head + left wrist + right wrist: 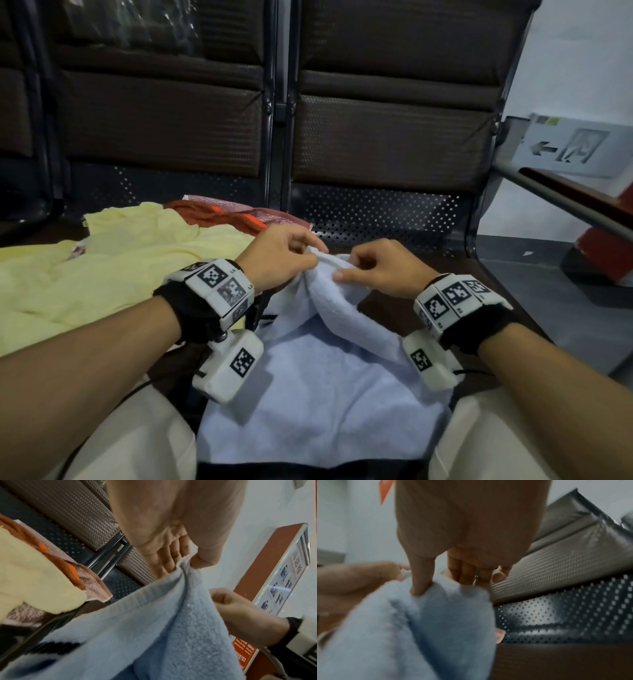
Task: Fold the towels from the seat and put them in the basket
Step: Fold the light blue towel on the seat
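Left hand (281,255) and right hand (380,265) each pinch the far edge of the pale blue terry towel (318,387), which drapes across the lap. Crumpled pale yellow cloth (113,270) and a rust-orange and pink towel (236,216) lie on the seat at 10 o'clock.

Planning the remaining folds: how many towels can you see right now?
3: a light blue towel held by both hands over the lap, a yellow towel on the seat at left, and a brown-orange towel behind it. More may lie underneath.

grey exit sign (568,147) low on the white wall (582,68)
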Tool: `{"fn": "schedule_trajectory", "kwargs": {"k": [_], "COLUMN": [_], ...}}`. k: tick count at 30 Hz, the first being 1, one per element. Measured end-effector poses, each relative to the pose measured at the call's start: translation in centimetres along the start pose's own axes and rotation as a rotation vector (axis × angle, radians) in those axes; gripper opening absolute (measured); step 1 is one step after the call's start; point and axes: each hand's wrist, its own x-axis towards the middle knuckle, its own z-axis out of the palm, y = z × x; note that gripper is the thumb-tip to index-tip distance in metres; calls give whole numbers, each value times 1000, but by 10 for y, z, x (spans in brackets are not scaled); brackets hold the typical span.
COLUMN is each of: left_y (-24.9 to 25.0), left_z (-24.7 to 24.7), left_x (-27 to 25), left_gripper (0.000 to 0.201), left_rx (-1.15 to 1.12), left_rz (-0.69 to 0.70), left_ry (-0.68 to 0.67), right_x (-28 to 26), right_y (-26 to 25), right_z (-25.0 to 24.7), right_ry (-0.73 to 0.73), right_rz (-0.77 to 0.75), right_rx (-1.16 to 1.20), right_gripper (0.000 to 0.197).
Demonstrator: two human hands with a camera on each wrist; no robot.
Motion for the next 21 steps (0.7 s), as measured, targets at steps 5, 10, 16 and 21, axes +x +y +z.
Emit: {"fn": "schedule_trajectory", "kwargs": {"k": [5,10,16,21], "left_y": [-1,2,6,20], "left_z": [-9,-16,-18,-25], "left_x": [-2,-2,-6,-20], "left_gripper": [24,25,22,31], "left_rx": [89,113,221,374], "left_rz": [46,89,160,223], "left_ry": [50,134,175,226], "right_x": [-3,-3,-9,-31], "right_y": [12,8,0,-30], "right_z": [-6,-8,-11,-30], "right_ry": [-50,59,60,134], "right_rz": [43,11,47,150], "right_rx": [-464,-513,-548,-178], "right_gripper": [30,46,14,18]}}
